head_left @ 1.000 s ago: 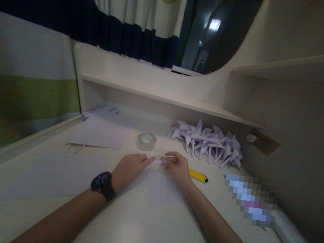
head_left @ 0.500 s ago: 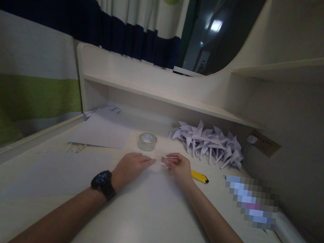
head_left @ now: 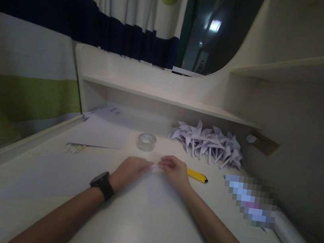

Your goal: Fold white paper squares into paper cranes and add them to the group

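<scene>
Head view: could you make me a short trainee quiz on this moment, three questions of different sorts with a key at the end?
1. Multiple choice: on which of the person's own wrists is the black watch?
A) left
B) right
C) both

2. True or false: in the picture, the clear tape roll sits to the left of the yellow tool.

3. Short answer: what colour is the small piece between the left hand and the right hand?

Key: 1. A, left. 2. True. 3. White.
</scene>
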`<state>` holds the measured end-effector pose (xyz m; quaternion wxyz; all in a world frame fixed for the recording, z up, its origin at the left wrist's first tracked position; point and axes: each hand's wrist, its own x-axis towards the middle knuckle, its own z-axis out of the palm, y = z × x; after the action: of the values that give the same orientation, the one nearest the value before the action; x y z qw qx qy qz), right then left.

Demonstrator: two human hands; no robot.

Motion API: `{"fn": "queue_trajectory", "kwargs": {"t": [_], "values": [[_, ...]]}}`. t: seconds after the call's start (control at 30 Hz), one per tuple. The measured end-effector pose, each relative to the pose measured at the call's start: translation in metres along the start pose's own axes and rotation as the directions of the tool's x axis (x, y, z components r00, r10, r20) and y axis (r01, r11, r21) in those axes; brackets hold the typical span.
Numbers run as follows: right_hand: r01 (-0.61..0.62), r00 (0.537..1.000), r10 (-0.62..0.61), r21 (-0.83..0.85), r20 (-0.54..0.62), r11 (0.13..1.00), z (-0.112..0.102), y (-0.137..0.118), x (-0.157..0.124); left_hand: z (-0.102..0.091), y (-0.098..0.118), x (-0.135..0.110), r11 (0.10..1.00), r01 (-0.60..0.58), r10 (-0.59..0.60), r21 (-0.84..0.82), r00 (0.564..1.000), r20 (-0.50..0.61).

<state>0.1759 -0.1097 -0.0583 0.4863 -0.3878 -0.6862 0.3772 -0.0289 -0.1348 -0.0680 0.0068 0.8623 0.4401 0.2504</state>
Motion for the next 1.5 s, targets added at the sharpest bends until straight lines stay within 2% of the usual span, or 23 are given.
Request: {"fn": "queue_trajectory", "kwargs": {"t": [0.27, 0.53, 0.73, 0.9, 0.97, 1.1, 1.23, 1.37, 1.5], "values": [[-0.019, 1.0, 0.019, -0.02, -0.008, 1.0, 0.002, -0.002, 0.0, 0.003, -0.003, -0.001, 0.984, -0.108, 0.119, 0.143, 0.991, -0.069], [-0.059, 0.993, 0.062, 0.034, -0.096, 0.998, 0.002, 0.0, 0.002, -0.007, 0.012, 0.0, 0.935, -0.202, 0.241, 0.292, 0.965, -0.105], [-0.114, 0.981, 0.125, 0.079, -0.148, 0.99, 0.002, 0.004, 0.005, -0.014, 0.018, 0.0, 0.865, -0.236, 0.301, 0.443, 0.95, -0.083], [-0.169, 0.973, 0.188, 0.144, -0.134, 0.975, 0.0, 0.006, 0.007, -0.013, 0.018, -0.001, 0.864, -0.271, 0.337, 0.424, 0.937, -0.088], [-0.172, 0.972, 0.191, 0.142, -0.134, 0.975, -0.001, 0.005, 0.007, -0.008, 0.015, 0.0, 0.896, -0.227, 0.293, 0.382, 0.948, -0.122], [-0.153, 0.978, 0.166, 0.106, -0.126, 0.983, 0.0, 0.003, 0.005, -0.001, 0.007, 0.0, 0.983, -0.065, 0.093, 0.173, 0.983, -0.16], [-0.142, 0.982, 0.149, 0.069, -0.114, 0.987, 0.001, 0.0, 0.004, -0.002, 0.007, 0.001, 0.998, 0.037, -0.044, -0.046, 0.986, -0.163], [-0.14, 0.983, 0.147, 0.072, -0.111, 0.988, 0.001, -0.001, 0.003, -0.006, 0.01, 0.004, 0.984, 0.107, -0.129, -0.145, 0.98, -0.152], [-0.114, 0.988, 0.117, 0.036, -0.103, 0.993, 0.002, 0.0, 0.001, -0.008, 0.012, 0.004, 0.985, 0.109, -0.128, -0.137, 0.982, -0.141]]}}
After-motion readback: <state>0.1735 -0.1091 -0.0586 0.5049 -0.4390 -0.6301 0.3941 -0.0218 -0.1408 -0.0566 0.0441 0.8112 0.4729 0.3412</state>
